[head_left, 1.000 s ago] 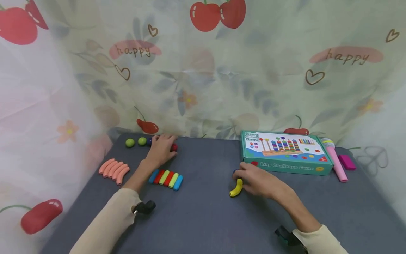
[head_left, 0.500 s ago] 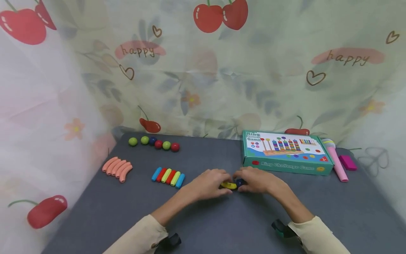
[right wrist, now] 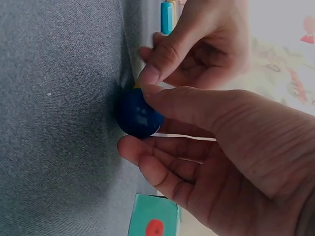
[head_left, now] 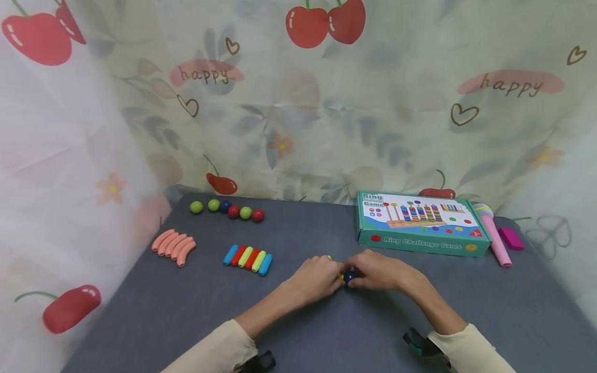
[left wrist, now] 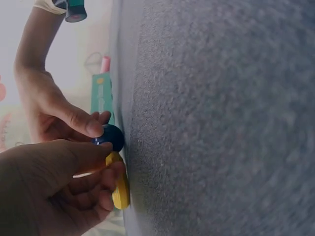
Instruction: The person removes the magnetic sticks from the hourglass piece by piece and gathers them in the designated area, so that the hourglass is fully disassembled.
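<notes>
Cherry-printed cloth hangs behind a grey bench (head_left: 298, 331) where two hands meet at the middle. The right hand (head_left: 380, 270) pinches a dark blue ball (right wrist: 138, 114) between thumb and fingers, the ball resting on the bench surface. The left hand (head_left: 314, 277), just beside it, curls its fingers round a yellow curved piece (left wrist: 120, 189) whose end touches the ball. Beyond the right hand lies a teal game box (head_left: 420, 224), with a pink microphone (head_left: 493, 235) past that. Out past the left hand lie a row of coloured sticks (head_left: 248, 259), a cluster of orange curved pieces (head_left: 173, 247) and, farther off near the cloth, a line of small balls (head_left: 228, 210).
</notes>
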`<state>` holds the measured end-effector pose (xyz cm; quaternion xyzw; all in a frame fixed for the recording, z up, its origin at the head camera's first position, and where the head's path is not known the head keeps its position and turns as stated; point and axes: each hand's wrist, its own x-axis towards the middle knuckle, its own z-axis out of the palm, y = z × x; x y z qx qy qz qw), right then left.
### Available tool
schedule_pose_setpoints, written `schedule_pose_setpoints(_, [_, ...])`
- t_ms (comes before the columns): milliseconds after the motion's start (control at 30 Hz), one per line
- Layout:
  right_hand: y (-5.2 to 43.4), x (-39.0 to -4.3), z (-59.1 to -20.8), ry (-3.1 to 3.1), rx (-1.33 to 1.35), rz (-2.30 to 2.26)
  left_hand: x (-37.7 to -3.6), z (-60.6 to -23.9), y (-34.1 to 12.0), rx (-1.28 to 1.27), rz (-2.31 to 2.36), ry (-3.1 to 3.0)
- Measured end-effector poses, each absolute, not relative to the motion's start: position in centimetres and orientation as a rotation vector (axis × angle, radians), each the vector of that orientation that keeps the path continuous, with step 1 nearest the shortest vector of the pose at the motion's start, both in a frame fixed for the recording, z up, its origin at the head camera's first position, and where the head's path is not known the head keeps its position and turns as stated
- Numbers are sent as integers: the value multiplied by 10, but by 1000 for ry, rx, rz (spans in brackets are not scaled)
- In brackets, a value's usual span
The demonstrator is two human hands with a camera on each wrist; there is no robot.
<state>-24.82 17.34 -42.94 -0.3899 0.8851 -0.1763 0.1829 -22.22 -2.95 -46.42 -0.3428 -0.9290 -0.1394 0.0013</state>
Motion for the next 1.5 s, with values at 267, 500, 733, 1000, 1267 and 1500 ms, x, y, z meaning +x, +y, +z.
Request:
schedule_pose_setpoints(267, [171,-246,-428,2520,-1042,-459,-222,-467,-27,-993,-601,-2971])
schedule_pose_setpoints(500, [167,-246,-429,2534,-1020,-439,-222,-466,-37,-950,-610,-2968])
schedule_pose_setpoints(733, [168,-244,-427,2573,-987,-392,-214,-454,-58,-911,-812,-2928])
schedule_pose_setpoints(1000, [169,-241,-427,2577,-982,-393,-198,-436,-106,-617,-834,-2803])
schedule_pose_setpoints(1267, [165,-241,-426,2563,-1017,-398,-186,-435,-200,-194,-568,-2693])
schedule_pose_setpoints(1500, [165,-240,-425,2563,-1006,-404,-180,-446,-257,-56,-393,-2696])
